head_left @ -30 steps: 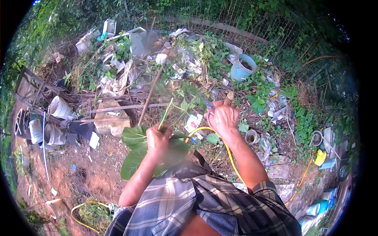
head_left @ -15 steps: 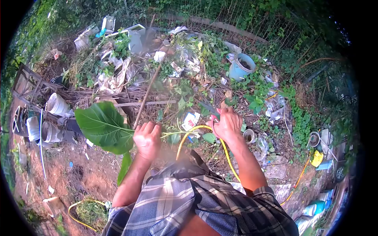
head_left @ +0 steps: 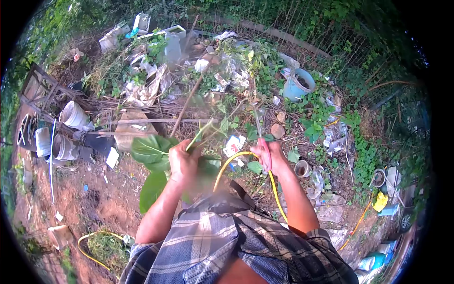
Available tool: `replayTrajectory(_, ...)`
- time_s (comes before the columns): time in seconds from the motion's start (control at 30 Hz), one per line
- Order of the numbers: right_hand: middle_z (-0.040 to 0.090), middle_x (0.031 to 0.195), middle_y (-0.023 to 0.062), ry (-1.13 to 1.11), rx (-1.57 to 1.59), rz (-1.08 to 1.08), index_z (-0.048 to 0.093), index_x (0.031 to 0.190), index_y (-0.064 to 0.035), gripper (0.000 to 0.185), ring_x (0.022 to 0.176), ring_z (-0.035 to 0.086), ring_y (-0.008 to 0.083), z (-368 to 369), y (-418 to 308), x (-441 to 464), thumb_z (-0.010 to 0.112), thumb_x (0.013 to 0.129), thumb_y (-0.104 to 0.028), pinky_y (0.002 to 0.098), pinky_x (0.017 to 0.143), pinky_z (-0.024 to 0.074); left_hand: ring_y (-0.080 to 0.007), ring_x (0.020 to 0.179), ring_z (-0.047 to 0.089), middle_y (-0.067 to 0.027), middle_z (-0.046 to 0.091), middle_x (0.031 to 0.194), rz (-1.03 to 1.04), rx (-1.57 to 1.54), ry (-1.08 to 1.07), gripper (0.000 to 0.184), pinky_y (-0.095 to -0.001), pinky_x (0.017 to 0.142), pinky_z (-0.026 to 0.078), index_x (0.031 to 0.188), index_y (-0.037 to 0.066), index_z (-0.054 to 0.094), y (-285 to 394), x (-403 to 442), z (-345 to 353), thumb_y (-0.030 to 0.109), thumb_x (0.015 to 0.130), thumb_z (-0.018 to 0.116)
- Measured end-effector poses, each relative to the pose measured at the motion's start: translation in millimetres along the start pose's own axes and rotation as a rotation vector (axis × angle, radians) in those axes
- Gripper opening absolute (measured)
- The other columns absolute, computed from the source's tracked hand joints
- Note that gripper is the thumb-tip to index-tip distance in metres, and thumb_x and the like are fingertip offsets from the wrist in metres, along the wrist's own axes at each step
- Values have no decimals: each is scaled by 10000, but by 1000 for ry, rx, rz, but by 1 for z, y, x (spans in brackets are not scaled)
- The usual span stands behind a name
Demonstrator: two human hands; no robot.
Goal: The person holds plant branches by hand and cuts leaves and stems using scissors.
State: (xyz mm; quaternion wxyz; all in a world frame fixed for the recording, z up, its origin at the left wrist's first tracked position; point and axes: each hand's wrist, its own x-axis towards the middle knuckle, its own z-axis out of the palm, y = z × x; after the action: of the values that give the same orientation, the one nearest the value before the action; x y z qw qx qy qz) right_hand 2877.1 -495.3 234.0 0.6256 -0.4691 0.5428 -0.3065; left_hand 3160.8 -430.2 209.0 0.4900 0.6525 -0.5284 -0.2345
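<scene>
My left hand is closed around a green leafy stem, whose light top end juts up past the thumb. Broad green leaves of it spread out to the left of the fist, and another large leaf hangs below. My right hand grips a pair of scissors by the pink handles. The narrow blades point up and away from me, and whether they are parted I cannot tell. A gap separates the scissors from the stem.
A yellow hose arcs up between my hands. Beyond them lies a heap of brush and plastic litter, with a blue bucket at its right. White buckets lie at the left. A long stick leans across the heap.
The stem that stretched from my left hand toward my right now points upward in the left fist, its leaves bunched closer. My right hand has turned, swinging the scissors' blades more upright.
</scene>
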Motion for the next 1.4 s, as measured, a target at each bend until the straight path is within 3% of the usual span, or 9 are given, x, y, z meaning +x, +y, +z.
replayTrajectory(0.03, 510, 578, -15, -53, -10, 11, 627, 725, -33, 283, 474, 468, 76, 15, -4, -9, 812, 805, -232, 247, 413, 339, -110, 580, 579, -77, 665, 669, -120, -135, -43, 99, -289, 570, 467, 877, 8, 704, -3, 2, 0, 78, 814, 734)
replayTrajectory(0.27, 490, 568, 12, -149, -230, -9, 559, 626, -52, 486, 525, 490, 129, 26, 15, 3, 762, 831, -443, 305, 495, 392, -76, 597, 571, -33, 671, 680, -267, -464, -177, 59, -251, 554, 448, 830, -6, 682, 4, 2, 2, 18, 807, 730)
replayTrajectory(0.53, 579, 548, 109, 3, -661, -152, 648, 651, 2, 566, 533, 555, 187, 19, 1, 16, 715, 827, -532, 362, 541, 421, -58, 640, 528, 7, 636, 719, -185, -283, -148, 84, -242, 586, 437, 786, -2, 661, 7, -4, 10, 18, 835, 727)
replayTrajectory(0.7, 511, 508, 77, -25, -493, -173, 539, 583, -26, 575, 509, 510, 191, 14, -3, 23, 735, 819, -513, 373, 526, 384, -184, 579, 547, -104, 579, 657, 116, 44, -156, 87, -323, 569, 427, 818, 10, 675, 23, -11, 11, 15, 752, 732)
replayTrajectory(0.8, 511, 494, 74, 30, -563, -201, 549, 576, -28, 552, 490, 499, 187, 15, -16, 18, 748, 816, -484, 375, 518, 385, -320, 707, 644, -139, 658, 810, 64, 123, -247, 134, -378, 675, 506, 878, 40, 699, 23, -11, 11, 98, 761, 729)
replayTrajectory(0.83, 516, 493, 70, 51, -594, -231, 583, 597, -21, 524, 485, 497, 179, 14, -14, 18, 755, 814, -466, 369, 513, 386, -161, 593, 552, -86, 604, 667, 150, 76, -191, 70, -314, 576, 433, 822, 4, 678, 18, -11, 14, 27, 778, 728)
replayTrajectory(0.93, 541, 501, 60, 87, -577, -265, 679, 683, 1, 435, 478, 498, 153, 11, -3, 19, 773, 808, -404, 345, 499, 391, -206, 619, 614, -102, 645, 713, 27, -91, -203, 109, -339, 610, 485, 867, 35, 699, 15, -5, 15, 35, 760, 720)
replayTrajectory(1.0, 570, 519, 59, 82, -406, -204, 735, 771, 19, 375, 482, 510, 135, 14, 7, 18, 785, 803, -351, 324, 492, 395, -76, 578, 516, -3, 596, 624, -136, -237, -184, 40, -268, 536, 427, 826, 4, 696, 9, 3, 20, 5, 793, 719)
replayTrajectory(1.4, 527, 564, 67, -155, -413, -57, 635, 698, 19, 498, 550, 505, 152, 19, 21, 6, 760, 813, -450, 353, 528, 403, -49, 580, 496, 28, 600, 664, -181, -442, -224, 37, -241, 536, 411, 839, -8, 683, -5, 16, 27, -9, 821, 715)
